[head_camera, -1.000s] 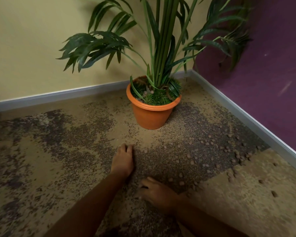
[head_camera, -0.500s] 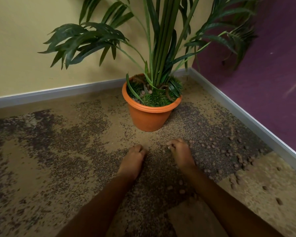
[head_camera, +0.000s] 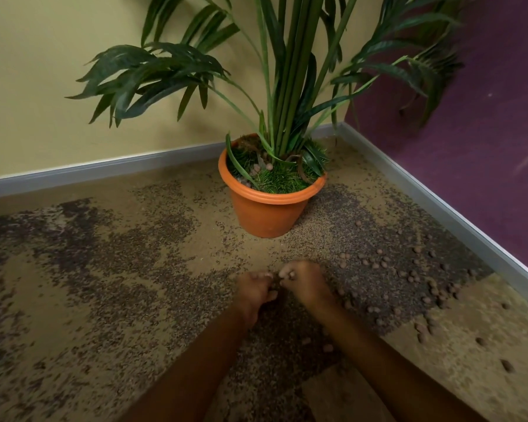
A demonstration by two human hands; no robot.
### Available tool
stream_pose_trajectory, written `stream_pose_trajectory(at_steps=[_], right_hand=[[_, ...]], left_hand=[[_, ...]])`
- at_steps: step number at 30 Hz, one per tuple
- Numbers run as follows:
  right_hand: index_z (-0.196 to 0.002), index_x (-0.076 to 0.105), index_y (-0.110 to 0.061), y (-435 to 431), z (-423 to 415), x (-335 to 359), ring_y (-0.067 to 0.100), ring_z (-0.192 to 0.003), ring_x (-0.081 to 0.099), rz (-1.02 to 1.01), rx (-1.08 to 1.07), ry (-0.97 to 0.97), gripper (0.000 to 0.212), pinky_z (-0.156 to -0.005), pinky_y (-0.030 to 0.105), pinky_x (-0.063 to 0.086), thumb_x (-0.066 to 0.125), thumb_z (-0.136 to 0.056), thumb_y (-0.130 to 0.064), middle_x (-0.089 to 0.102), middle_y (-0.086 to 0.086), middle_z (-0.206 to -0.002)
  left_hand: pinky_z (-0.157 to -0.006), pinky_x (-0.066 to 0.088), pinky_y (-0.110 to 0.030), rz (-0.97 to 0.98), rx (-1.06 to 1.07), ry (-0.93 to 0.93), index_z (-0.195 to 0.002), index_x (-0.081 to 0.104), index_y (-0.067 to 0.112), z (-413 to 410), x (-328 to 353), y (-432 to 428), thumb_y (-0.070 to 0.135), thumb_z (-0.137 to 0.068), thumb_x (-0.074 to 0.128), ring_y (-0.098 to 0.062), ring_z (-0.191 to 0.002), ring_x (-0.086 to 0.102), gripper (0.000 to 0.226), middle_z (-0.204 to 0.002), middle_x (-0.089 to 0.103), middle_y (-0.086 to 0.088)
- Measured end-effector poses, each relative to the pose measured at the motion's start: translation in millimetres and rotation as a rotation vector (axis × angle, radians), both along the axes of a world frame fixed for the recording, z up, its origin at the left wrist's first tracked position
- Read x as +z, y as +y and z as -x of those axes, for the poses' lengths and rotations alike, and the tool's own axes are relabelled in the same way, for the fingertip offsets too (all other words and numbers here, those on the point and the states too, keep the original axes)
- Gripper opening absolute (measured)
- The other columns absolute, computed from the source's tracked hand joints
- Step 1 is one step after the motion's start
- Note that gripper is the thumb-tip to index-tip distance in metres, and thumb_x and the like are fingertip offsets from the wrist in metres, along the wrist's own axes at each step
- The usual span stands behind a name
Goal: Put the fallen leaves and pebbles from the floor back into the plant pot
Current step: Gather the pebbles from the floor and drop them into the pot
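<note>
Ok so I'm in the pickup step here, nothing is heading for the plant pot [head_camera: 269, 208] yet. My left hand [head_camera: 253, 292] and right hand [head_camera: 304, 283] are both down on the floor [head_camera: 104, 300] just below the middle of the frame. Knuckles are up, fingers curled under, and the two sets of fingertips are nearly touching. It looks to me like I'm raking a little pile together between them. Honestly though, I can't tell whether either hand actually has anything in it, since the fingers hide what's underneath and it's a bit smeary there.

The pot sits up-frame of the hands, dead centre, upright in the corner where the skirting board [head_camera: 439, 202] turns, and apart from both hands. Most of the pebbles [head_camera: 375, 263] are loose on the dark patch right of centre, trailing to the lower right toward the purple wall [head_camera: 485, 132]. A couple lie between my forearms too. A few are already in the pot, at the foot of the plant [head_camera: 287, 86]. I can't pick out any fallen leaves on the floor from here.

Next move as I see it: close properly on a handful, lift, go up-frame over the rim and let go low so they don't bounce out. Then shift right, since that's where most of the work is.
</note>
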State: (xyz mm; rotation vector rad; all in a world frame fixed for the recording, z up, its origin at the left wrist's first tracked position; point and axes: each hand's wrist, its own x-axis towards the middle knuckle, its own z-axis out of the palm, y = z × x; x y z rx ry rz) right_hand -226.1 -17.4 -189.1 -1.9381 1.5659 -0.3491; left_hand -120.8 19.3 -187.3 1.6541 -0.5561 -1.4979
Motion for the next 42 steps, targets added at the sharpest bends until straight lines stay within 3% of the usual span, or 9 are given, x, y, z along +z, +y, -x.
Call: stream_pose_trajectory(at_steps=[3, 10, 16, 21, 24, 27, 32, 38, 42], right_hand=[[-0.090, 0.069, 0.001, 2.2, -5.6, 19.9, 0.011, -0.070, 0.056, 0.012, -0.063, -0.123, 0.011, -0.050, 0.001, 0.036, 0.064, -0.080, 0.000, 0.065, 0.003, -0.074], [-0.111, 0.063, -0.012, 14.0, -19.4, 54.9, 0.026, -0.101, 0.059, 0.199, 0.095, -0.039, 0.027, -0.086, 0.035, 0.050, 0.051, -0.087, -0.006, 0.063, 0.013, -0.112], [-0.101, 0.068, -0.012, 8.3, -3.0, 83.2, 0.008, -0.091, 0.055, 0.422, -0.028, -0.263, 0.027, -0.066, 0.005, 0.038, 0.058, -0.082, 0.003, 0.065, 0.006, -0.108], [-0.104, 0.067, -0.010, 1.8, 13.1, 88.3, 0.017, -0.099, 0.061, 0.359, -0.127, -0.312, 0.026, -0.083, 0.024, 0.049, 0.056, -0.085, 0.003, 0.064, 0.009, -0.113], [-0.106, 0.066, -0.007, 4.0, 21.3, 79.3, 0.018, -0.099, 0.060, 0.318, -0.137, -0.255, 0.027, -0.083, 0.023, 0.046, 0.053, -0.086, 0.005, 0.064, 0.012, -0.114], [-0.107, 0.066, -0.007, 8.2, 32.7, 69.6, 0.017, -0.098, 0.060, 0.265, -0.148, -0.216, 0.029, -0.081, 0.023, 0.046, 0.051, -0.085, 0.006, 0.063, 0.012, -0.115], [-0.105, 0.066, -0.006, 14.3, 58.6, 55.9, 0.021, -0.104, 0.061, 0.194, -0.196, -0.155, 0.028, -0.083, 0.023, 0.046, 0.051, -0.086, 0.007, 0.064, 0.012, -0.115], [-0.103, 0.067, -0.002, 39.3, 89.6, 32.6, 0.028, -0.104, 0.062, 0.091, -0.249, -0.107, 0.022, -0.093, 0.036, 0.050, 0.058, -0.084, 0.003, 0.064, 0.017, -0.113], [-0.122, 0.057, -0.008, 67.6, 106.6, 11.8, 0.027, -0.117, 0.053, -0.072, -0.246, 0.044, 0.040, -0.100, 0.033, 0.045, 0.066, -0.084, -0.017, 0.052, 0.017, -0.128]], left_hand=[[-0.044, 0.051, -0.016, -0.125, 0.174, 0.383, -0.071, 0.052, 0.005, 7.7, 12.6, -4.0, 0.002, -0.099, 0.033, -0.014, -0.066, 0.052, 0.034, -0.070, 0.056, -0.007], [-0.061, 0.041, -0.025, -0.070, 0.240, 0.647, -0.067, 0.049, 0.005, 6.3, 49.4, -20.7, 0.013, -0.100, 0.023, -0.017, -0.063, 0.046, 0.043, -0.061, 0.051, -0.009], [-0.040, 0.049, -0.016, 0.023, 0.300, 0.508, -0.070, 0.048, 0.007, -10.2, 89.9, -42.4, 0.015, -0.100, 0.027, -0.009, -0.043, 0.053, 0.038, -0.067, 0.046, -0.005], [-0.098, 0.045, -0.030, 0.195, 0.402, 0.515, -0.112, 0.053, 0.001, -25.7, 142.0, -66.5, 0.019, -0.102, 0.027, -0.022, -0.097, 0.057, 0.034, -0.106, 0.055, -0.014], [-0.089, 0.045, -0.027, 0.252, 0.419, 0.577, -0.114, 0.052, 0.004, -28.0, 171.8, -79.1, 0.020, -0.101, 0.023, -0.019, -0.082, 0.051, 0.035, -0.097, 0.053, -0.014], [-0.100, 0.041, -0.039, 0.291, 0.324, 0.559, -0.133, 0.046, 0.000, -23.7, 186.1, -82.8, 0.027, -0.101, 0.021, -0.028, -0.118, 0.053, 0.048, -0.132, 0.053, -0.019], [-0.060, 0.036, -0.023, 0.320, 0.265, 0.333, -0.088, 0.056, 0.014, -15.6, 175.5, -81.3, 0.031, -0.100, 0.029, -0.017, -0.076, 0.052, 0.034, -0.091, 0.059, -0.007], [-0.107, 0.028, -0.022, 0.711, -0.122, -0.820, -0.138, 0.042, 0.008, 19.2, 88.8, -20.8, 0.016, -0.099, 0.041, -0.022, -0.136, 0.038, 0.040, -0.147, 0.039, -0.011], [-0.119, 0.015, -0.031, 0.432, -0.580, -0.882, -0.152, 0.012, 0.015, 40.7, 26.9, 22.4, 0.031, -0.099, 0.040, -0.024, -0.149, 0.009, 0.062, -0.161, 0.001, -0.008]])
